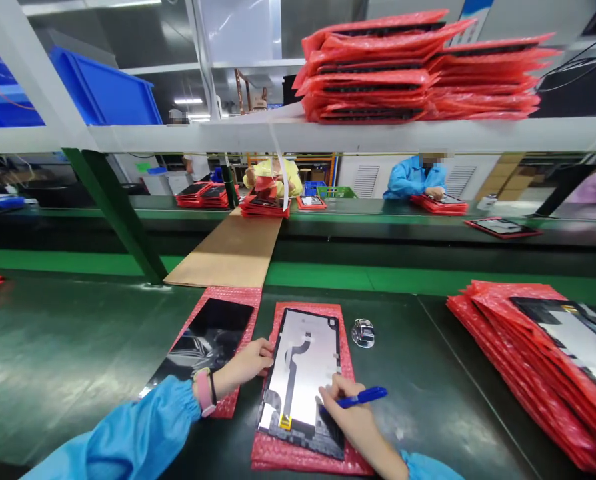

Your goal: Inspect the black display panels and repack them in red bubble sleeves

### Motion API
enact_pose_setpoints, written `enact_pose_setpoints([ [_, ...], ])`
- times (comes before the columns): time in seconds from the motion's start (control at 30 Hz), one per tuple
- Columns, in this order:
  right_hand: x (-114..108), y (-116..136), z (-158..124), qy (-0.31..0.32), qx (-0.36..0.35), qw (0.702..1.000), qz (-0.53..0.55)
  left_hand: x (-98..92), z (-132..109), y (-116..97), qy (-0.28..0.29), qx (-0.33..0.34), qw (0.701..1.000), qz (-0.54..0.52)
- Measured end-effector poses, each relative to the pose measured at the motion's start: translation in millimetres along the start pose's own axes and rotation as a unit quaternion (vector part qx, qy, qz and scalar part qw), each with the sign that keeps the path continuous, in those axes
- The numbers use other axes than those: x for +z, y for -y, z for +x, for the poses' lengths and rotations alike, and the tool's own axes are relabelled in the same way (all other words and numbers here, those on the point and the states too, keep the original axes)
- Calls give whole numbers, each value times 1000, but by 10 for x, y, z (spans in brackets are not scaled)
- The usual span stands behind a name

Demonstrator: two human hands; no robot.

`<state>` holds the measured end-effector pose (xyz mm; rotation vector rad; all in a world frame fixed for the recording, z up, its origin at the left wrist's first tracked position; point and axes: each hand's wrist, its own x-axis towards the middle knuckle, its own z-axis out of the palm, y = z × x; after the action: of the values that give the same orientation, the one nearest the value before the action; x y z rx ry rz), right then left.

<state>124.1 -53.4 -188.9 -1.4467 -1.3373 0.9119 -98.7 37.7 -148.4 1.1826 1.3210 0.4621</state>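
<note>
A display panel (305, 363) lies back side up on red bubble wrap (298, 457) in front of me. My right hand (351, 410) is closed round a blue pen (363, 397), its tip down on the panel's lower right part. My left hand (248, 363) rests curled at the panel's left edge, fingertips touching it. A second panel (211, 340), dark glass up, lies on red bubble wrap just left of my left hand.
A stack of panels in red wrap (538, 360) sits at the right. A small clear tape roll (363, 332) lies beyond the panel. A brown cardboard sheet (231, 253) spans the green conveyor. More red stacks (418, 67) fill the shelf above. Other workers sit opposite.
</note>
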Motion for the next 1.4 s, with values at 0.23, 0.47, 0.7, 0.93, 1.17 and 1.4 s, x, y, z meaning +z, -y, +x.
enact_pose_setpoints([
  [0.23, 28, -18, 14, 1, -8, 999, -39, 10, -87, -123, 13, -39, 999, -27],
  [0.47, 33, -17, 13, -18, 11, 1000, 20, 0, -95, -143, 11, -48, 997, -54],
  [0.7, -43, -19, 94, -13, 54, 985, 166, 174, -65, -258, 36, 11, 993, -108],
  [0.93, -232, 94, 146, -31, 24, 979, 198, 552, -29, -250, 54, 95, 972, -210],
  [1.17, -891, 660, 239, -100, -70, 978, 172, 279, -241, -687, -9, 200, 948, -248],
  [1.4, -1214, 1313, -312, 30, -319, 945, -62, 187, -499, -1176, -34, 284, 923, -259],
])
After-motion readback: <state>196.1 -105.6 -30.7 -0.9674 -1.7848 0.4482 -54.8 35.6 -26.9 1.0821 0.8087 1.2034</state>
